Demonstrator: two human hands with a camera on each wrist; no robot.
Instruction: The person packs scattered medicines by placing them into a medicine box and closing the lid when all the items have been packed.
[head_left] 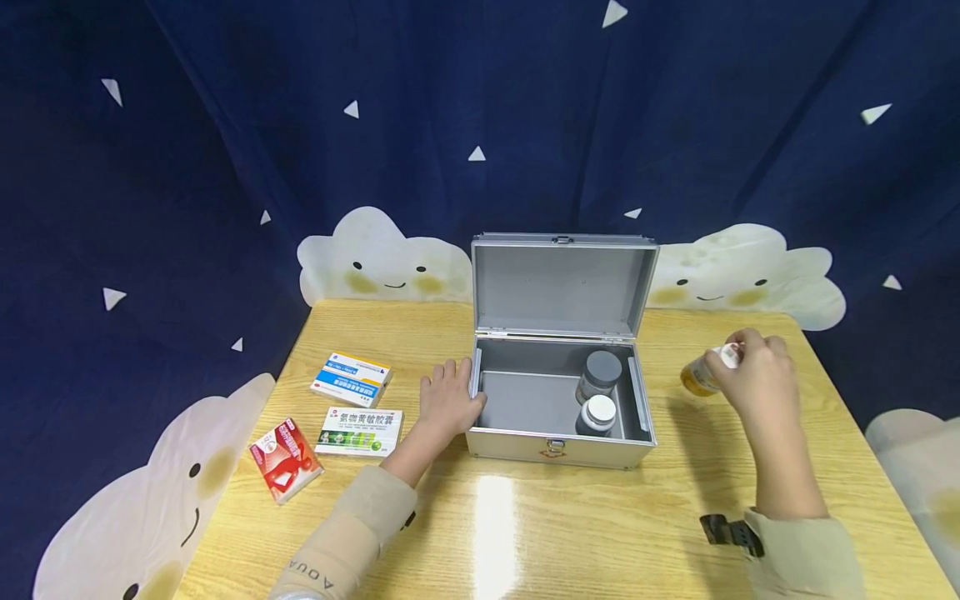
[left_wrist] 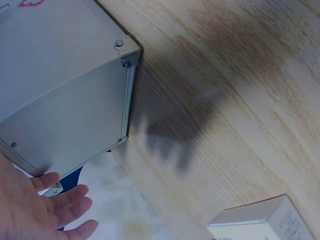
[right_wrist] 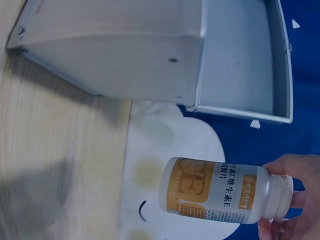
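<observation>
An orange-and-white pill bottle (right_wrist: 215, 191) hangs tilted above the right side of the table; my right hand (head_left: 761, 375) pinches it by its white cap end. To its left stands a silver metal case (head_left: 592, 452) with its lid raised. Inside the case, toward the right, are a grey-capped bottle (head_left: 601, 372) and a white-capped bottle (head_left: 597, 414). My left hand (head_left: 448, 402) rests against the case's left rim, fingers extended. In the left wrist view, those fingers (left_wrist: 70, 212) are spread beside the case's side wall and hold nothing.
Left of the case lie three medicine boxes: a blue-and-white one (head_left: 351, 379), a green-and-white one (head_left: 360, 431) and a red one (head_left: 286, 460). The wooden table (head_left: 600, 533) backs onto a dark blue curtain (head_left: 420, 83) with cloud shapes.
</observation>
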